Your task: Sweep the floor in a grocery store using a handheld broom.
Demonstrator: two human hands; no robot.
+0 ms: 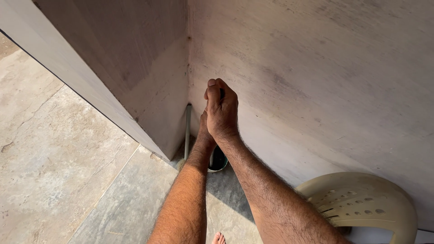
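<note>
Gripping a dark handle (222, 93) in a closed fist, the right hand (221, 110) works in the wall corner; the left hand (204, 131) sits beneath, its grip hidden. Below lie a bowl (218, 161), pipe (187, 131) and chair (361, 205).

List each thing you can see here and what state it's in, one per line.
Right hand: closed in a fist around a dark handle, held against the wall corner.
Left hand: lower, mostly hidden behind the right; grip unclear.
Small round green-rimmed container: upright on the floor, open, dark inside.
Thin grey pipe: upright in the corner.
Beige plastic chair: standing, unoccupied.
</note>
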